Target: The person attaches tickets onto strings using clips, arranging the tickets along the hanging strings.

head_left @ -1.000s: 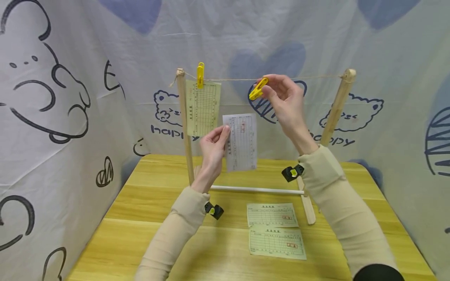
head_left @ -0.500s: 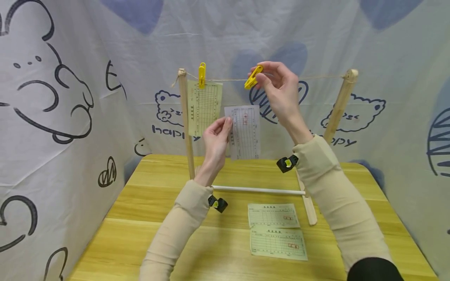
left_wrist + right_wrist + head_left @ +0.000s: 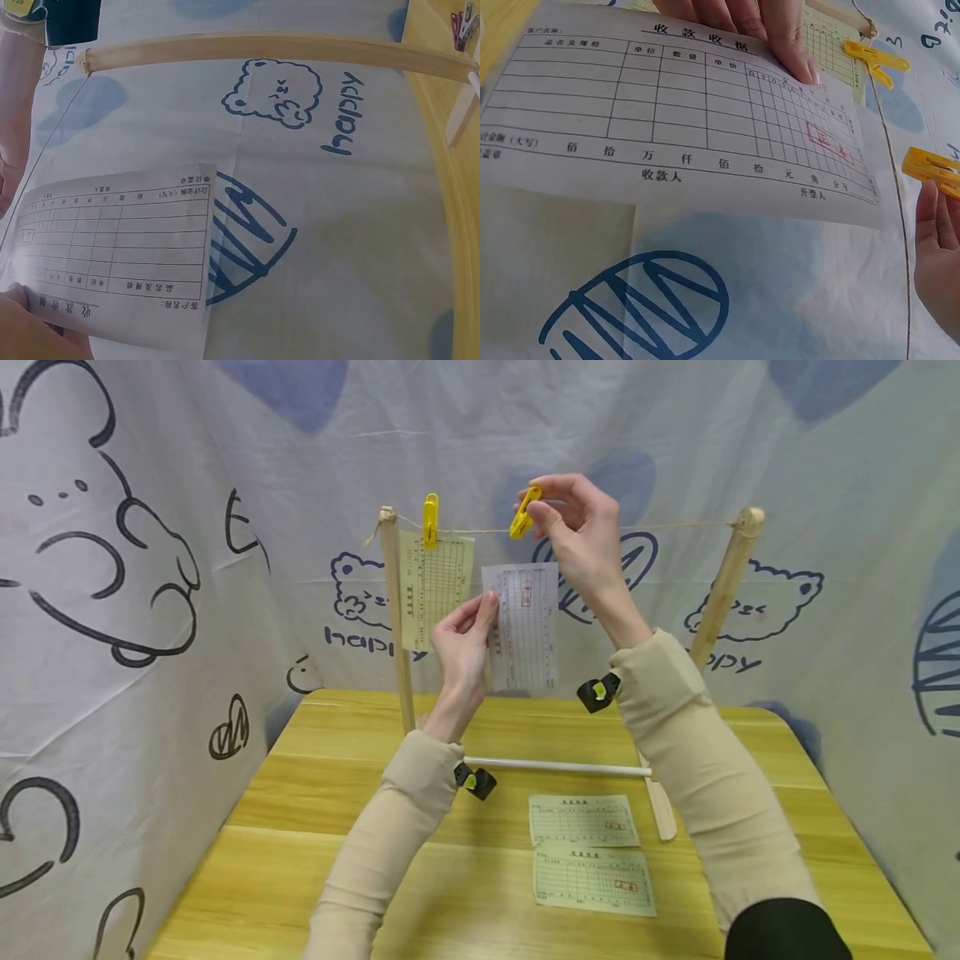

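Between thumb and fingers my left hand (image 3: 461, 643) pinches the left edge of a white printed receipt slip (image 3: 527, 639), which hangs upright just below the string (image 3: 660, 527). In the right wrist view the slip (image 3: 682, 112) shows a table grid and a red stamp. My right hand (image 3: 581, 535), raised at string height, holds a yellow clothespin (image 3: 524, 514) by its handle end, nose pointing down and left. To the left, another yellow clothespin (image 3: 430, 522) fixes a pale green receipt slip (image 3: 442, 597) to the string.
The string runs between two wooden posts (image 3: 718, 593), joined low by a white rod (image 3: 555, 767). Two more green slips (image 3: 592, 881) lie on the wooden table (image 3: 300, 827). Some clothespins (image 3: 463, 26) appear at the left wrist view's corner. A printed cloth (image 3: 465, 435) hangs behind.
My left hand has raised the white slip toward the string. My right hand has moved up and left with the clothespin, which now points more steeply down.
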### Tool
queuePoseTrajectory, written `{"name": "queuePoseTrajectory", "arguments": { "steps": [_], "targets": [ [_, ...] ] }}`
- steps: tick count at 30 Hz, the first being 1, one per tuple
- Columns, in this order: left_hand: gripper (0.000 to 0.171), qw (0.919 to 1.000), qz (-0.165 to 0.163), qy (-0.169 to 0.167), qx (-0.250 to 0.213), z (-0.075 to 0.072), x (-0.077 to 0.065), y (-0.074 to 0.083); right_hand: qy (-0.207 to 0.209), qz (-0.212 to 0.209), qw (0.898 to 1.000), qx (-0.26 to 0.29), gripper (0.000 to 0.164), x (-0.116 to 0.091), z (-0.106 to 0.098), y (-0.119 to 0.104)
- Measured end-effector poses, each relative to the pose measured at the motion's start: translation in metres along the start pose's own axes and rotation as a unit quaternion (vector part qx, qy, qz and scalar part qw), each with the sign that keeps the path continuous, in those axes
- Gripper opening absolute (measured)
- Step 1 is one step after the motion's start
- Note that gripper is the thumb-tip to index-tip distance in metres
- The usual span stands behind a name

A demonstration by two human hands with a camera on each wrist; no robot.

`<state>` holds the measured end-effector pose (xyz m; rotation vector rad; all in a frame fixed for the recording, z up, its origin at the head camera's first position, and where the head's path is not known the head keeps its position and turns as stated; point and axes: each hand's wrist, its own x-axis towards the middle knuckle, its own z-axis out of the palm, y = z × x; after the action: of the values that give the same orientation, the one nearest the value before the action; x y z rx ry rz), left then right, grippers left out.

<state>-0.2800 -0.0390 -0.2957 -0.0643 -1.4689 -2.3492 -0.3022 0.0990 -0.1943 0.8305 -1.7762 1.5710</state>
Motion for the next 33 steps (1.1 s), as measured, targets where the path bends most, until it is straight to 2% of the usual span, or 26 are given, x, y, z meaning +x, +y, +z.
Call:
{"name": "queuePoseTrajectory", "arguments": {
  "steps": [6, 14, 23, 33],
  "targets": [
    [0.027, 0.9997, 0.011, 0.014, -0.015, 0.004, 0.003, 0.003, 0.002, -0.010, 1.000, -0.005, 0.026, 0.005, 0.002, -0.001],
    [0.026, 0.9995, 0.021, 0.023, -0.012, 0.006, 0.006, 0.005, 0.011, 0.005, 1.000, -0.008, 0.025, 0.011, 0.005, -0.002],
    [0.027, 0.9990, 0.033, 0.029, -0.007, 0.009, 0.009, 0.007, 0.033, 0.047, 0.998, 0.016, 0.017, 0.018, 0.008, 0.002],
    [0.026, 0.9986, 0.029, 0.032, -0.030, 0.011, 0.013, 0.009, 0.035, 0.063, 0.997, -0.014, 0.018, 0.020, 0.013, 0.001]
  ]
}}
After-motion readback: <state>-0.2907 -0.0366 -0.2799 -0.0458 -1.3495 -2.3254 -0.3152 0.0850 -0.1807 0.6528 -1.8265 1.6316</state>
